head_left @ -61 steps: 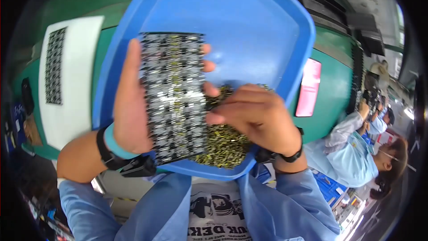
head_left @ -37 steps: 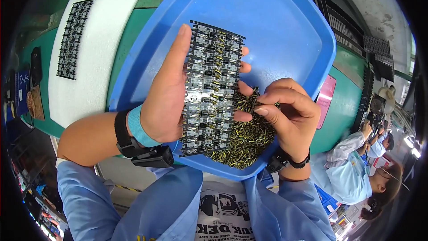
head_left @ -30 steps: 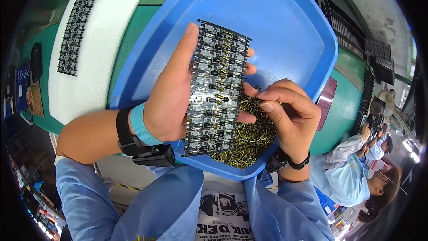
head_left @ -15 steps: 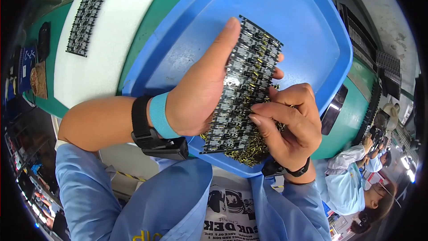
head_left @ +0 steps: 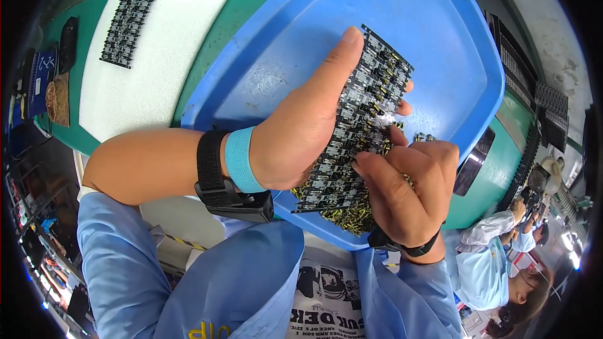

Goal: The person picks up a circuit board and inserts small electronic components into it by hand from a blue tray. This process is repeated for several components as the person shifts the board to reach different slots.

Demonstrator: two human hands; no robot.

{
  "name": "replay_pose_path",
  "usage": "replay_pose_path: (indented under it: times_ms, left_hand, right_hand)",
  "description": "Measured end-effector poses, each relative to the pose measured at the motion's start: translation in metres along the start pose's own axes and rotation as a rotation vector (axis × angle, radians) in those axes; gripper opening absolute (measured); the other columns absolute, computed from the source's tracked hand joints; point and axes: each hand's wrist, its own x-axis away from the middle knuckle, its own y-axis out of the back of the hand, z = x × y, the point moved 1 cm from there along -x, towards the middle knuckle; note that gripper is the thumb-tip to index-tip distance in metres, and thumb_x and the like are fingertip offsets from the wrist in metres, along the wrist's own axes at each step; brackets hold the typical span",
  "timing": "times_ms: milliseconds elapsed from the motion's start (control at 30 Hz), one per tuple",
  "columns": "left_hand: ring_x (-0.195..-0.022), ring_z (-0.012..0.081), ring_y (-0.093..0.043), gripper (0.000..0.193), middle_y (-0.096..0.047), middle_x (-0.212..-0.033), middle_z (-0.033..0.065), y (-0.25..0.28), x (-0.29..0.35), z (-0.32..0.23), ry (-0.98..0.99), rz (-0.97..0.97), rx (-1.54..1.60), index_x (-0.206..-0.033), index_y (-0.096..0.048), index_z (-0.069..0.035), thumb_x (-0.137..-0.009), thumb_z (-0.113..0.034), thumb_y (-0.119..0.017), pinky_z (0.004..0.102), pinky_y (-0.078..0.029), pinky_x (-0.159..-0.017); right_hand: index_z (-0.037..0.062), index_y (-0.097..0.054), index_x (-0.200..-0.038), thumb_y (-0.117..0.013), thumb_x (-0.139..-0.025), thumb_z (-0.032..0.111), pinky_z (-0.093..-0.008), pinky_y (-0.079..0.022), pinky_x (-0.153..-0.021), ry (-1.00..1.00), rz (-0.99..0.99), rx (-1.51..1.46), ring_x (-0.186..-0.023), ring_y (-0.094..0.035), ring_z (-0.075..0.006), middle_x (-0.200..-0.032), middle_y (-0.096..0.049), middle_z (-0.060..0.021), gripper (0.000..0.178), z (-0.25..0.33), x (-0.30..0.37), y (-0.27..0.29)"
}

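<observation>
A black and silver panel of small circuit boards (head_left: 352, 129) is gripped along its left edge by my left hand (head_left: 301, 119), thumb on that edge and fingertips showing past the far right side. Some slots carry small gold-coloured metal parts. My right hand (head_left: 408, 182) has its thumb and forefinger pinched together at the panel's lower right face; whatever sits between them is too small to make out. Below the panel, a heap of small gold and black metal parts (head_left: 348, 218) lies in the blue plastic tub (head_left: 276, 44).
Left of the tub, a white foam sheet (head_left: 169, 19) bears another panel (head_left: 135, 16) on the green table (head_left: 217, 56). A phone-like dark slab (head_left: 474, 162) lies right of the tub. Black racks (head_left: 512, 50) stand farther right. A co-worker in blue (head_left: 483, 270) sits at lower right.
The panel and my left hand have shifted slightly to the right. My right hand has turned, its fingers curling more, and still touches the panel's face.
</observation>
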Motion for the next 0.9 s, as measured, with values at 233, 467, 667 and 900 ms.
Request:
replay_pose_path:
  times_ms: [233, 467, 667, 900]
  left_hand:
    - [-0.087, 0.0171, -0.068, 0.071, -0.069, -0.102, 0.007, -0.003, 0.0, -0.001, 0.008, 0.006, -0.029, -0.122, -0.064, -0.009, -0.107, -0.073, -0.04, 0.0313, -0.058, -0.082]
    - [-0.089, 0.0182, -0.069, 0.072, -0.07, -0.103, 0.0075, -0.003, 0.0, -0.004, 0.01, 0.029, 0.028, -0.121, -0.065, -0.008, -0.107, -0.074, -0.038, 0.0322, -0.059, -0.081]
    - [-0.091, 0.0197, -0.071, 0.074, -0.071, -0.103, 0.0077, -0.001, 0.0, -0.004, -0.024, 0.035, 0.01, -0.125, -0.065, -0.007, -0.107, -0.074, -0.038, 0.033, -0.06, -0.082]
    - [-0.102, 0.0248, -0.071, 0.081, -0.068, -0.117, 0.0119, 0.005, 0.0, -0.012, 0.033, 0.127, 0.119, -0.137, -0.058, -0.003, -0.107, -0.074, -0.035, 0.0436, -0.062, -0.086]
  right_hand:
    - [0.0057, -0.083, -0.102, -0.076, -0.062, 0.011, -0.0368, -0.047, -0.073, 0.069, -0.014, 0.062, -0.088, -0.063, -0.0219, -0.097, -0.068, -0.0046, 0.041, -0.001, -0.002, -0.001]
    - [0.0057, -0.084, -0.101, -0.088, -0.064, 0.008, -0.0368, -0.047, -0.073, 0.032, -0.079, 0.005, -0.085, -0.062, -0.0214, -0.094, -0.067, -0.0026, 0.038, 0.002, -0.001, 0.0]
    - [0.0052, -0.084, -0.103, -0.091, -0.067, 0.007, -0.0372, -0.048, -0.07, 0.018, -0.002, -0.096, -0.081, -0.061, -0.0211, -0.093, -0.067, -0.0032, 0.037, 0.001, -0.002, 0.003]
    - [0.0026, -0.08, -0.1, -0.09, -0.07, 0.009, -0.0385, -0.05, -0.068, -0.198, -0.008, -0.26, -0.08, -0.063, -0.0241, -0.095, -0.067, -0.0069, 0.032, -0.013, 0.006, 0.013]
